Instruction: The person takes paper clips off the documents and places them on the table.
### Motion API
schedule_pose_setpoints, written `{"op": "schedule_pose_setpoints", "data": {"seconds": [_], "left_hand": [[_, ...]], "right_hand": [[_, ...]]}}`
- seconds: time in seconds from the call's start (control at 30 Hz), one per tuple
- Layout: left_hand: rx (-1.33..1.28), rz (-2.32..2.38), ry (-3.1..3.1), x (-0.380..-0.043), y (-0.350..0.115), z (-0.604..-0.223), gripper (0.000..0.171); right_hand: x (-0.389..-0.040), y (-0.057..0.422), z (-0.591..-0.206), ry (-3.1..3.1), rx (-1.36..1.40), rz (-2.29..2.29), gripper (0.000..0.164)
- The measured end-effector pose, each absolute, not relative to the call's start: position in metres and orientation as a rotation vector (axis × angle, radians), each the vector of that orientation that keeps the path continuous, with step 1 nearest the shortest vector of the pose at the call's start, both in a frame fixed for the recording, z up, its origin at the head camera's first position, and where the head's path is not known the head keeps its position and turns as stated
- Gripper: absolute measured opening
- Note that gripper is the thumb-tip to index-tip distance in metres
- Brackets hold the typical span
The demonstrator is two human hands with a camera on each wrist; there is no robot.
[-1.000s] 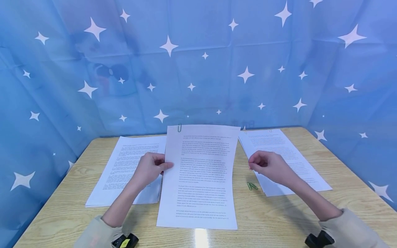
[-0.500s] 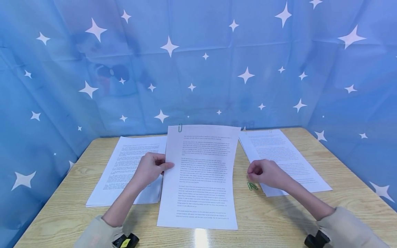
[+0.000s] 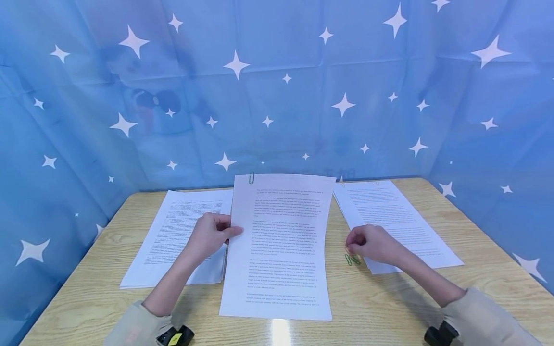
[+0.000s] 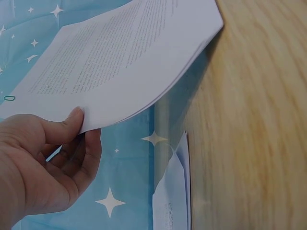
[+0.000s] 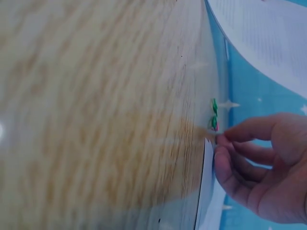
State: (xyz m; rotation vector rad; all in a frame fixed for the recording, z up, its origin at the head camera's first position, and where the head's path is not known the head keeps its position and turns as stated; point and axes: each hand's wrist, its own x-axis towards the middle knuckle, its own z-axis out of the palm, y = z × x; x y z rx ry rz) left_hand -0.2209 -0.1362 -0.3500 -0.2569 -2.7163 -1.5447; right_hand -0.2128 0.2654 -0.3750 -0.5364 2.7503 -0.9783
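Note:
My left hand [image 3: 211, 234] pinches the left edge of an upright sheaf of printed paper [image 3: 279, 247], thumb on the front face. A green paper clip [image 3: 251, 178] sits on the sheaf's top edge, near its left corner. In the left wrist view the sheaf bows away from the thumb and fingertips. My right hand [image 3: 375, 244] is low over the table, thumb and forefinger together on a small pinkish paper clip [image 5: 217, 127], mostly hidden by the fingertips. Right at those fingertips lie several loose green paper clips [image 3: 352, 260].
A stack of printed sheets [image 3: 182, 230] lies at the left, partly behind the upright sheaf. Another stack [image 3: 415, 226], with clips along its top edge, lies at the right under my right hand. A blue starry curtain [image 3: 277, 96] hangs behind the wooden table [image 3: 86, 269].
My right hand has come down and slightly toward me, to the loose green clips, which now lie a little differently. The left hand and the upright sheaf have stayed nearly still.

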Motion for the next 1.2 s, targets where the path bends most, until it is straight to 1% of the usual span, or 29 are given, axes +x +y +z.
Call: {"op": "schedule_pose_setpoints", "data": {"seconds": [0.23, 0.57, 0.87, 1.2], "left_hand": [[-0.264, -1.556, -2.713, -0.221, -0.136, -0.35, 0.007], [-0.249, -1.558, -2.718, -0.221, -0.135, -0.35, 0.008], [-0.21, -1.571, -2.721, -0.22, -0.134, -0.351, 0.01], [-0.229, -1.556, -2.728, -0.219, -0.134, -0.351, 0.008]], "right_hand": [[-0.214, 0.268, -0.374, 2.826, -0.551, -0.958, 0.008], [-0.217, 0.263, -0.364, 2.877, -0.528, -1.062, 0.014], [-0.216, 0.257, -0.345, 2.914, -0.547, -1.249, 0.017], [-0.219, 0.244, -0.329, 2.891, -0.657, -1.518, 0.02]]}}
